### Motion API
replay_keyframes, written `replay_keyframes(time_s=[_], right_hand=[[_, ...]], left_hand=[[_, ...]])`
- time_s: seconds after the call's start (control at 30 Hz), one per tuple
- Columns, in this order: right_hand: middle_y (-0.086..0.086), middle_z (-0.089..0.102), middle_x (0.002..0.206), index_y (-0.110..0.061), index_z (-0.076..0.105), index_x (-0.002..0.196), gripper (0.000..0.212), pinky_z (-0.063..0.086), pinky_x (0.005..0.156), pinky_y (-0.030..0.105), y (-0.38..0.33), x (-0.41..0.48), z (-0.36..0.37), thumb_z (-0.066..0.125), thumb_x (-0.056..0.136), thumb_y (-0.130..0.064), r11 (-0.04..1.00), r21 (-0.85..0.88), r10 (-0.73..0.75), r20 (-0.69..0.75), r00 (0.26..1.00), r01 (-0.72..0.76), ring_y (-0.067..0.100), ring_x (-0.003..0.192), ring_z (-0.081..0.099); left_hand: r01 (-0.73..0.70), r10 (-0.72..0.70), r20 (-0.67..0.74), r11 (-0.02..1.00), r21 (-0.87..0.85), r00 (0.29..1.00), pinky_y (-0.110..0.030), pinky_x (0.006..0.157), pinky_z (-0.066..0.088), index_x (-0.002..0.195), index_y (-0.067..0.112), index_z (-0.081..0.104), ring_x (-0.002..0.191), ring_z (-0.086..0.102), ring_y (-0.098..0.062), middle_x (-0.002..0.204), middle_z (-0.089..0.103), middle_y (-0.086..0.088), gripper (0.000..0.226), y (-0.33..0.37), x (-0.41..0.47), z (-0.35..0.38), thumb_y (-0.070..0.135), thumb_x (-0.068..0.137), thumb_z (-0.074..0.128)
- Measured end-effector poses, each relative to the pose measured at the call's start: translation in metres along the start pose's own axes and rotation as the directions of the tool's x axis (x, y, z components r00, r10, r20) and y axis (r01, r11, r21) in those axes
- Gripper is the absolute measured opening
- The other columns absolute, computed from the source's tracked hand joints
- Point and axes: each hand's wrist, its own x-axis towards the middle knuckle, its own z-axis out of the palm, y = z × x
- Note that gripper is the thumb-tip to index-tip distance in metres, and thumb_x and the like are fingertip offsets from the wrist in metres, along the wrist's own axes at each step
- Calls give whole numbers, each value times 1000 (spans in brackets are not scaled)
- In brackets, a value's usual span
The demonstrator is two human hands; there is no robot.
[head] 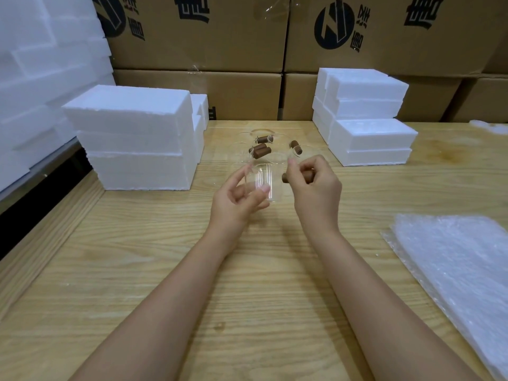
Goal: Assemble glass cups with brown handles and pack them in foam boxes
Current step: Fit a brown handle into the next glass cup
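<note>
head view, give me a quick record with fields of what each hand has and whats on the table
left hand: holds glass cup
right hand: grip on brown handle, close to the cup
behind hands: more cups with brown handles on the table
left side: stack of foam boxes
right side: second foam stack, bubble wrap
background: cardboard boxes
</note>
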Motion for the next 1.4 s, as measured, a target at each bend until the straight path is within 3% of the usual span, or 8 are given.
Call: replay_keyframes(time_s=[0.13, 0.3, 0.47, 0.57, 0.73, 0.97, 1.13, 1.4], right_hand=[[-17, 55, 61, -28, 53, 72, 25, 40, 59, 13, -15, -6, 7, 71, 83, -16, 984, 126, -130, 27, 991, 126, -1, 57, 47], [-18, 56, 64, -16, 64, 90, 11, 39, 52, 10, -23, -3, 4, 65, 86, -6, 956, 292, -119, 330, 937, 18, -2, 52, 47], [15, 47, 77, -16, 62, 95, 7, 39, 46, 14, -27, 0, -4, 56, 91, -13, 940, 330, -114, 546, 830, -89, 0, 47, 40], [1, 56, 75, -15, 61, 94, 12, 37, 50, 15, -26, 2, -5, 49, 93, -18, 934, 347, -143, 584, 799, -87, 0, 50, 40], [-13, 59, 70, -13, 60, 84, 26, 30, 49, 17, -20, 5, -2, 38, 92, -25, 927, 353, -80, 517, 852, -127, 2, 52, 35], [-11, 65, 66, -24, 60, 70, 28, 35, 49, 12, -6, 5, -2, 35, 83, -24, 980, 170, 69, 222, 973, -108, -4, 53, 52], [-12, 45, 45, -8, 49, 66, 39, 27, 49, 26, 13, 9, -5, 37, 97, -27, 959, 12, 279, 141, 950, -283, 7, 44, 33], [-11, 41, 38, -12, 45, 63, 43, 22, 36, 16, 19, 10, -4, 34, 102, -27, 866, 222, 432, 122, 894, -449, 5, 31, 25]], left_hand=[[164, -155, 61, 970, -180, 986, -27, 67, 57, 130, 0, 52, 84, 71, -22, 92, 72, -10, 60, 5, 2, 0, 30, 80, 70], [317, -277, 171, 901, -296, 946, -24, 58, 56, 123, 5, 54, 75, 71, -19, 88, 72, -10, 57, 10, 3, -5, 40, 77, 53], [346, -279, 227, 866, -360, 933, -24, 64, 57, 126, 8, 54, 92, 68, -24, 107, 68, -16, 60, 11, 3, -9, 37, 74, 60], [313, -229, 246, 865, -393, 942, -26, 73, 57, 139, 12, 47, 97, 68, -23, 112, 67, -14, 78, 9, 5, -12, 37, 68, 65], [173, -124, 156, 920, -352, 980, -29, 83, 55, 146, 20, 37, 101, 67, -19, 115, 67, -3, 96, 7, 6, -14, 30, 61, 80], [-67, 72, 50, 995, -79, 996, -24, 87, 52, 130, 44, 42, 119, 60, -19, 135, 57, -7, 69, 2, 1, -8, 16, 75, 71], [-205, 193, 78, 960, 190, 978, -20, 98, 46, 138, 43, 34, 120, 57, -7, 133, 58, 4, 87, -7, 0, -9, 9, 73, 81], [-356, 350, 95, 834, 422, 932, -24, 108, 40, 128, 47, 44, 127, 49, -1, 136, 56, 10, 78, -7, -4, -3, 23, 66, 86]])
